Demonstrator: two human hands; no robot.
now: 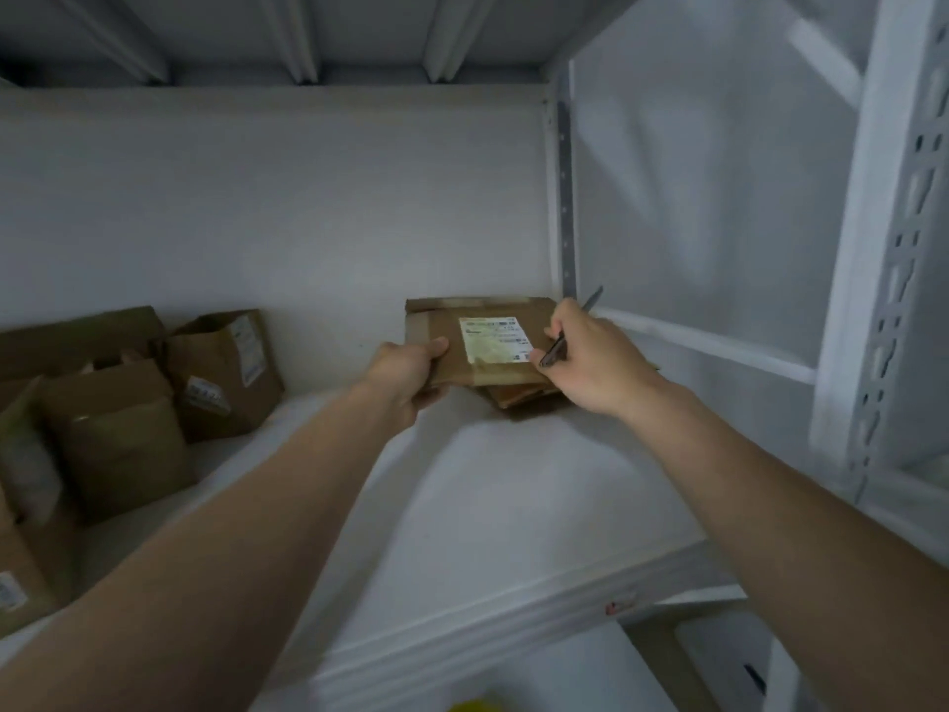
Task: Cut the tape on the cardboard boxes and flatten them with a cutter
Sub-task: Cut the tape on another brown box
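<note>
Where the white shelf [513,495] reaches its far right corner: flat brown cardboard box [441,321], paper label [495,339] on top, held over flattened cardboard [518,395].
Left hand [405,375]: grips the box's left edge, thumb on top.
Right hand [590,367]: clenched round a slim dark cutter [554,352], at the box's right edge.
Left side, near and far: brown boxes [118,429], flaps open, contents indistinct.

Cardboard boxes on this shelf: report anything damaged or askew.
The boxes at the left sit jumbled, one tilted with its flaps open. The labelled box, held by the left hand, looks flat and intact; nothing else stands out.
</note>
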